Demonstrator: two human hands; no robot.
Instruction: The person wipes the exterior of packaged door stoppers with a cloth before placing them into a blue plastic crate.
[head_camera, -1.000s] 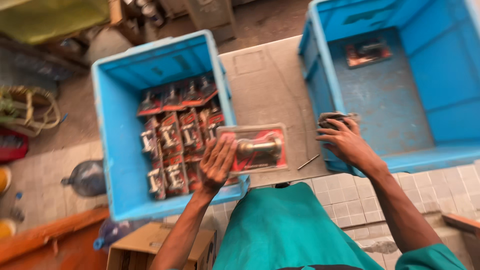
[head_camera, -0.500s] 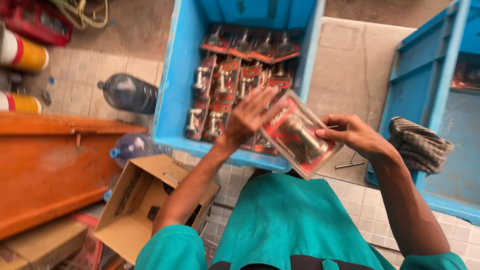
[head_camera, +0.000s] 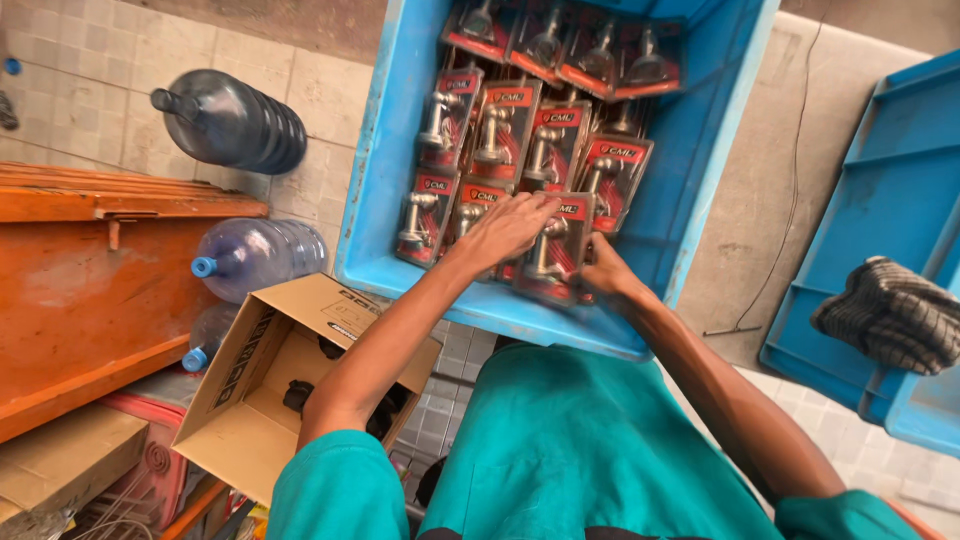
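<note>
While both arms reach forward over green-clad knees, the blue crate (head_camera: 390, 190) fills the middle of the head view and serves as the landmark for everything else. Left of the crate stands an orange wooden box (head_camera: 90, 280) on the tiled floor (head_camera: 90, 90). Right of the crate, across a strip of bare concrete, sits a second blue bin (head_camera: 880, 190), and a dark striped cloth (head_camera: 890, 312) is draped over its near rim. Left of the crate lie two large clear water bottles, one (head_camera: 235, 120) level with its far half and one with a blue cap (head_camera: 255, 255) by its near corner. Below that near left corner stands an open cardboard carton (head_camera: 270, 380) with dark items inside.

Inside the crate, rows of red-backed blister packs holding metal fittings (head_camera: 520, 125) lie overlapping one another. At the near end of those rows sits one more blister pack (head_camera: 552, 262), tilted against the others. The left hand (head_camera: 505, 228) lies flat with spread fingers on its top and on the pack beside it, pressing rather than clenching. The right hand (head_camera: 600, 268) grips that same pack by its right edge, just inside the crate's near wall.
</note>
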